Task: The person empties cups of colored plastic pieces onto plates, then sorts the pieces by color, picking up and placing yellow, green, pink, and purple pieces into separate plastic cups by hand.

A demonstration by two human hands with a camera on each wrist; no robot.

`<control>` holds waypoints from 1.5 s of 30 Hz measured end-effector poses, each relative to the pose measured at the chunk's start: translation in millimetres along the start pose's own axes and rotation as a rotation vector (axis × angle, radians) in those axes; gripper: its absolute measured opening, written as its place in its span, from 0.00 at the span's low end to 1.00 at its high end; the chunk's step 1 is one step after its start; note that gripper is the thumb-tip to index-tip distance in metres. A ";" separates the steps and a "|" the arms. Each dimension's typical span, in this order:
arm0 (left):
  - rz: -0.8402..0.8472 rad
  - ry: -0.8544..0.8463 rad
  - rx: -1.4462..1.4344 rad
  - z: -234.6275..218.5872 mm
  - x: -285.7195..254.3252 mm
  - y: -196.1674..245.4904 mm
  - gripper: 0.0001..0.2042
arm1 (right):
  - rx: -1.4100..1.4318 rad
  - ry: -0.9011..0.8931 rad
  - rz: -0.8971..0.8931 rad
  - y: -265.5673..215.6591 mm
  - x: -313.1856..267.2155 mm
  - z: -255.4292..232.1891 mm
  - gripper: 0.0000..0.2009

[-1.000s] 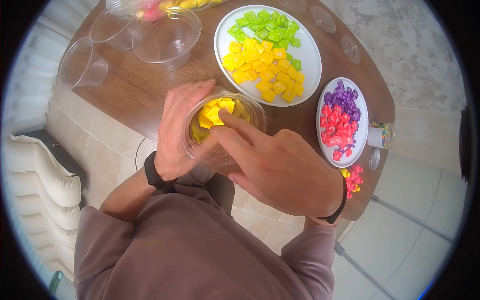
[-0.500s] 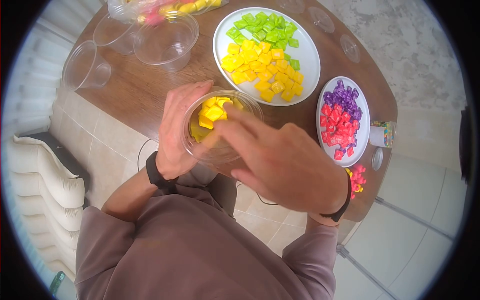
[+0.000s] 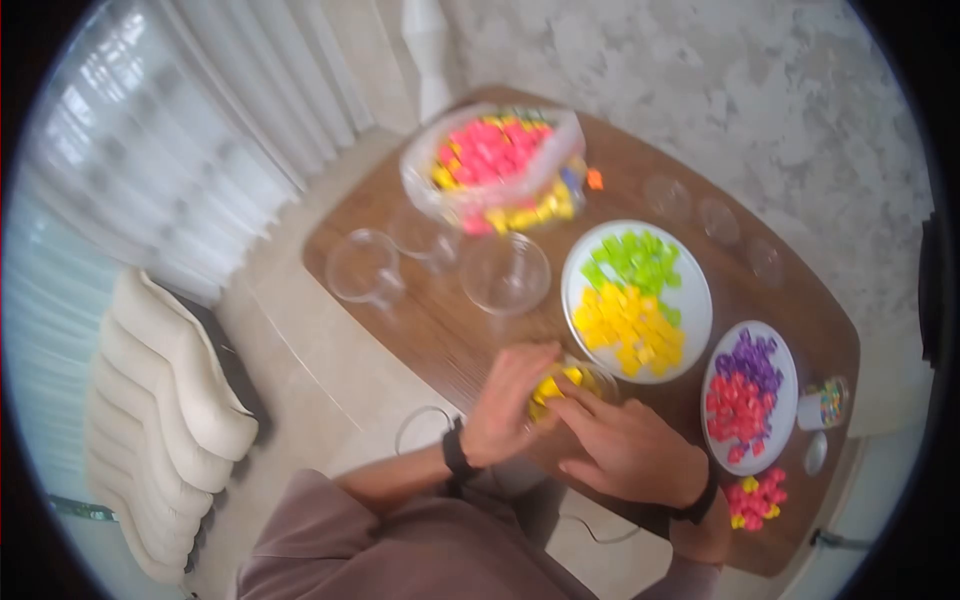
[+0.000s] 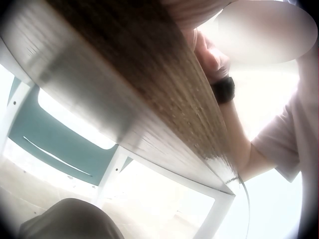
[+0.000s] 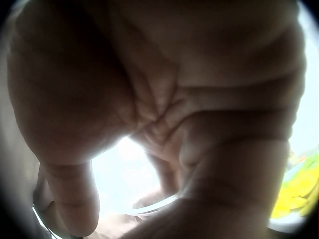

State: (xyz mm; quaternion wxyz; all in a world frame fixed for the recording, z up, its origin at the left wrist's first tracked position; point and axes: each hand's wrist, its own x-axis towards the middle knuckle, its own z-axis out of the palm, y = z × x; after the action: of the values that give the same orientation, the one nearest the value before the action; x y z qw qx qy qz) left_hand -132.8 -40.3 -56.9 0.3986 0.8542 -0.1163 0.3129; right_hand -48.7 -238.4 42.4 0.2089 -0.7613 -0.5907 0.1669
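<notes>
My left hand (image 3: 508, 405) grips the side of a clear plastic cup (image 3: 603, 380) at the table's near edge. Yellow wrapped candies (image 3: 562, 384) lie inside it. Over the cup's mouth reaches my right hand (image 3: 635, 450), its forefinger extended to the candies. In the right wrist view the palm (image 5: 164, 109) fills the picture, the thumb (image 5: 75, 204) held straight and apart; the fingertips are hidden. Just beyond the cup, a white plate (image 3: 695, 290) bears green candies (image 3: 635, 260) and yellow candies (image 3: 630, 328).
Several clear cups (image 3: 505, 275) stand left of the plate, before a bag of pink and yellow candies (image 3: 490, 155). To the right are an oval plate (image 3: 785, 400) of purple and red candies, a jar (image 3: 832, 403) and loose candies (image 3: 757, 500). Clear lids (image 3: 718, 222) lie at the back.
The head view has lifted and swung, so the candy bag and more of the room show. My left hand keeps hold of the cup; my right hand stays over its mouth.
</notes>
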 end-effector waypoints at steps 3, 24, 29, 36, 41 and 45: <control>-0.042 -0.033 -0.016 -1.9 0.0 -0.2 0.34 | 0.009 0.008 -0.034 -3.4 2.5 -9.1 0.32; -0.245 -0.163 -0.155 -0.4 7.9 11.2 0.37 | 0.228 0.436 0.141 -5.5 1.9 -34.8 0.08; -0.304 -0.167 -0.122 3.5 4.2 9.7 0.39 | -0.052 0.767 0.087 9.7 20.8 -7.4 0.09; -0.326 -0.195 -0.099 3.9 -0.8 0.1 0.43 | -0.367 0.651 -0.316 -0.2 22.8 29.9 0.11; -0.353 -0.181 -0.090 1.9 5.0 7.5 0.42 | -0.350 0.334 -0.633 -36.3 29.9 71.8 0.12; -0.318 -0.152 -0.092 2.1 5.6 7.3 0.44 | -0.293 0.080 -0.589 -42.2 31.2 113.2 0.07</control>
State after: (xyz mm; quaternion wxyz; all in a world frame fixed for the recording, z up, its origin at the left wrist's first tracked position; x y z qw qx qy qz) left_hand -130.8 -46.4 -50.0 0.4717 0.8640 -0.0238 0.1747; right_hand -132.7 -185.4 -33.1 0.1596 -0.5856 -0.7945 -0.0176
